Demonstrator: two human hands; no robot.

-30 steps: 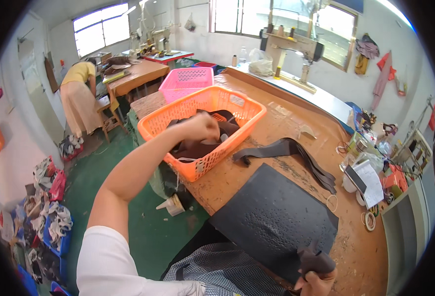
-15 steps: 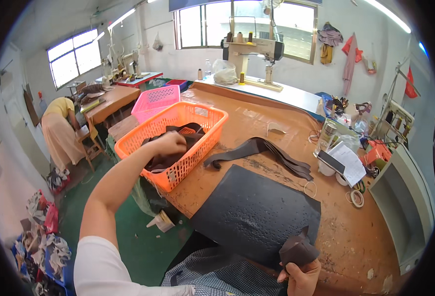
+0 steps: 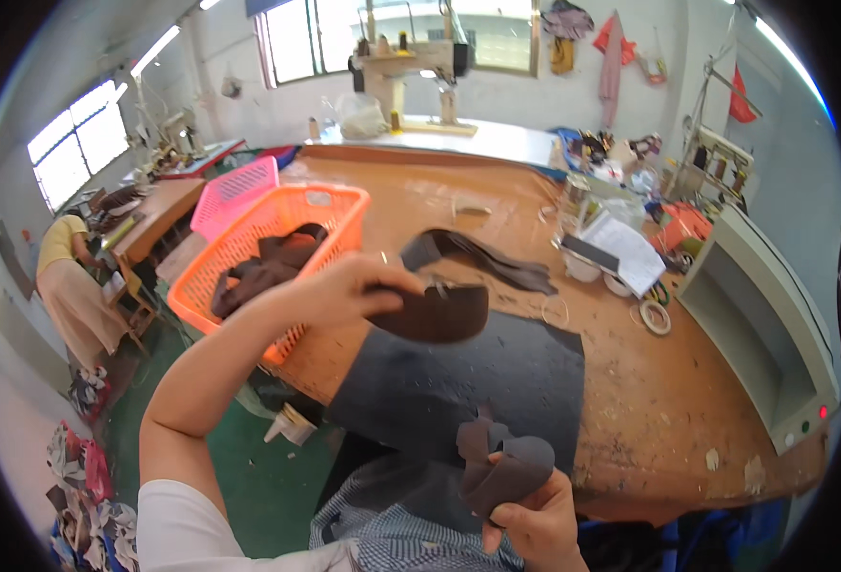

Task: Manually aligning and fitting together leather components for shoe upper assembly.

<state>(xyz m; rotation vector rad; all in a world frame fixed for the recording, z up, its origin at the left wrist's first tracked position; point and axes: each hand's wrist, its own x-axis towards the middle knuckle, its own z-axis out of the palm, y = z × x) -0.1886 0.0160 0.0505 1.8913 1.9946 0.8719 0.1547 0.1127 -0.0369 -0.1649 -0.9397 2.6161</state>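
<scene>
My left hand (image 3: 344,291) pinches a curved dark brown piece of material (image 3: 439,315), holding it above the far left part of a black mat (image 3: 535,367). At the mat's near edge, my right hand (image 3: 542,522) grips a folded dark brown piece of material (image 3: 506,481) between thumb and fingers. Left of the mat an orange plastic basket (image 3: 349,205) holds a heap of dark brown pieces (image 3: 273,267), partly behind my left forearm. A bundle of long dark strips (image 3: 482,257) lies on the table beyond the mat.
The brown-covered table (image 3: 649,434) carries a tape roll (image 3: 656,318), a phone (image 3: 589,253) and papers (image 3: 627,250) at the right. A grey box-like unit (image 3: 773,324) stands on the right edge. A pink basket (image 3: 234,195) sits behind the orange one. Far left, a person (image 3: 72,286) bends over.
My left hand has left the orange basket and moved right, now with a dark brown piece in it. My right hand keeps its piece. The view has turned right.
</scene>
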